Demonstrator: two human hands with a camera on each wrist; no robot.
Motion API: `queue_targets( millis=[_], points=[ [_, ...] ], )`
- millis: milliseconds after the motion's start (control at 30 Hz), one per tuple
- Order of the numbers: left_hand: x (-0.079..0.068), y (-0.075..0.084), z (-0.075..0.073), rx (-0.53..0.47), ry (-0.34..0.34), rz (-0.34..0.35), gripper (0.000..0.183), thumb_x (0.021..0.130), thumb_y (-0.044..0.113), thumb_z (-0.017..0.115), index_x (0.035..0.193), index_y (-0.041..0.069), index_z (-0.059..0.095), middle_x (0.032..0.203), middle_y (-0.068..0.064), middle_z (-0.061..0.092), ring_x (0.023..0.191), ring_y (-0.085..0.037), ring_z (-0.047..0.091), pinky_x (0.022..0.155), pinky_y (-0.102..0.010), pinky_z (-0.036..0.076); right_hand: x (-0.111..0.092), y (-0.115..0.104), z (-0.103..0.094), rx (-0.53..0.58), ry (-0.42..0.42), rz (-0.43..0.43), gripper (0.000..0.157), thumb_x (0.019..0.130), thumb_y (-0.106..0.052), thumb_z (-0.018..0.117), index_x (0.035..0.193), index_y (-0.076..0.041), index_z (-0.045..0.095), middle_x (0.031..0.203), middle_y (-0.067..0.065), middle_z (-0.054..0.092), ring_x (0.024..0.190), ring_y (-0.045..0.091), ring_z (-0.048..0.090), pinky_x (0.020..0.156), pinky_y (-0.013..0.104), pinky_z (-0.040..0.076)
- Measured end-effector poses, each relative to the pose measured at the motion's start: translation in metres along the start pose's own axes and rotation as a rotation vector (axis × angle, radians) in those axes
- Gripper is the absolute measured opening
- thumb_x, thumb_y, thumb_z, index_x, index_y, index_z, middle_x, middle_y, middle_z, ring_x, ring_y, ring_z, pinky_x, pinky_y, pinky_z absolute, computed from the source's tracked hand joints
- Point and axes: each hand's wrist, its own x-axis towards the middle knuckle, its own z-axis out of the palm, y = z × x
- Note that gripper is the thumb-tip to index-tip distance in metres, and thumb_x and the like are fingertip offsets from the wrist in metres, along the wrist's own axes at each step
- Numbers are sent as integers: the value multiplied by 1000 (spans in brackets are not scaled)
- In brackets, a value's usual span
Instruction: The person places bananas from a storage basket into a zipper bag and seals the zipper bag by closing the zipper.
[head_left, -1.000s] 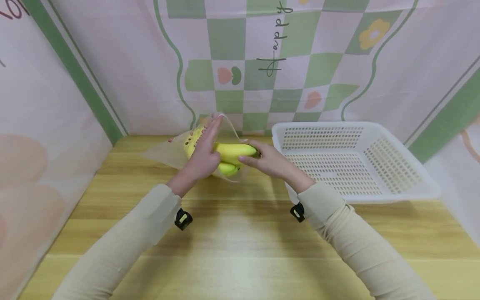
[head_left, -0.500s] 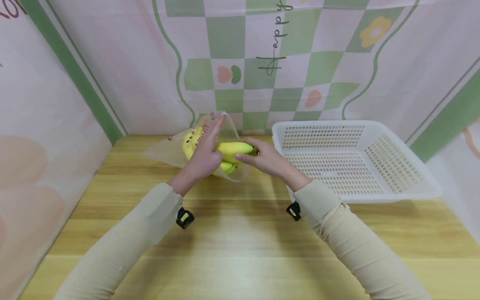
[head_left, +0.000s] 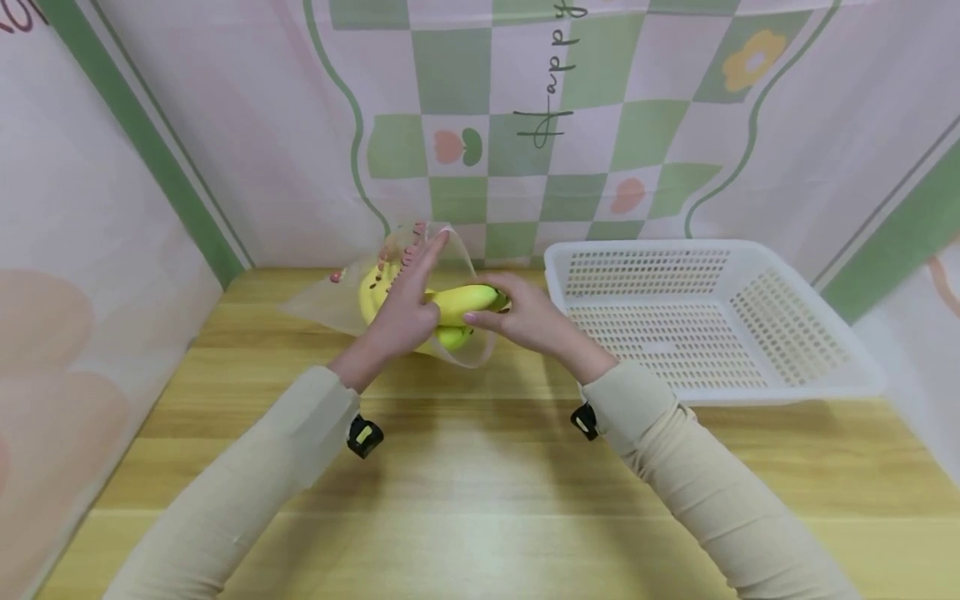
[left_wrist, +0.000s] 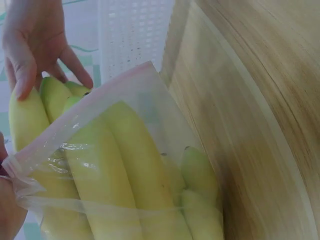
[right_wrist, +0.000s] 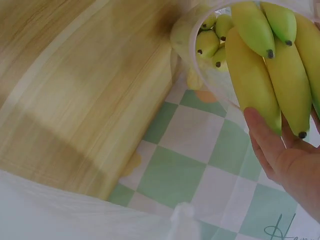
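Note:
A clear zip bag (head_left: 318, 302) with a pink rim and printed marks lies at the back left of the table, its mouth facing right. My left hand (head_left: 400, 315) holds its rim; the left wrist view shows the film bunched beside the thumb (left_wrist: 9, 212). With my right hand (head_left: 534, 318) I grip the tip end of a bunch of bananas (head_left: 467, 304), the rest of which sits inside the bag. A second bunch of smaller bananas (right_wrist: 210, 44) shows within the bag in the right wrist view. The left fingers are partly hidden in that wrist's view.
A white perforated plastic basket (head_left: 798, 390) stands just right of my right hand. The wooden table (head_left: 465, 500) reaches toward me. A printed cloth wall (head_left: 517, 75) rises close behind the bag, with another cloth wall (head_left: 82, 250) on the left.
The banana bunch has slid slightly left, deeper into the bag, and my right hand has moved left with it. My left hand keeps nearly the same place at the rim.

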Motion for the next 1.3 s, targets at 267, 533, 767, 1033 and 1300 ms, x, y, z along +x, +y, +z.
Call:
queue_targets(
  millis=[267,533,767,1033,1300],
  points=[
    [-1,4,-2,30,17,-9,96,70,-19,40,154,17,12,162,4,9,150,-15,4,123,-47,7,2,-8,3,-64,50,21,49,88,-31,68,130,-9,56,120,12,62,101,25,57,86,40,49],
    [2,6,-10,17,84,20,91,71,-20,35,154,13,16,162,-1,13,150,-15,6,124,-41,10,2,-13,4,-61,112,-10,49,84,-23,73,126,-4,58,116,13,64,96,24,60,82,37,54],
    [3,8,-15,-2,67,44,89,72,-19,36,153,10,17,162,-4,13,150,-17,8,124,-39,12,0,-16,1,-87,156,-26,42,86,-31,70,119,-6,63,113,11,65,94,23,57,79,36,50],
    [-1,9,-11,12,-17,12,92,72,-20,40,154,13,15,162,0,11,150,-20,6,122,-48,11,-1,-16,3,-149,214,-112,45,86,-20,69,124,2,61,124,22,60,110,33,60,86,42,56],
    [-3,10,-7,49,-47,13,88,76,-21,41,154,11,14,162,-3,11,150,-22,8,122,-47,13,2,-14,6,-202,201,-159,47,85,-19,70,125,2,59,127,20,60,114,32,60,93,42,53]
  ],
)
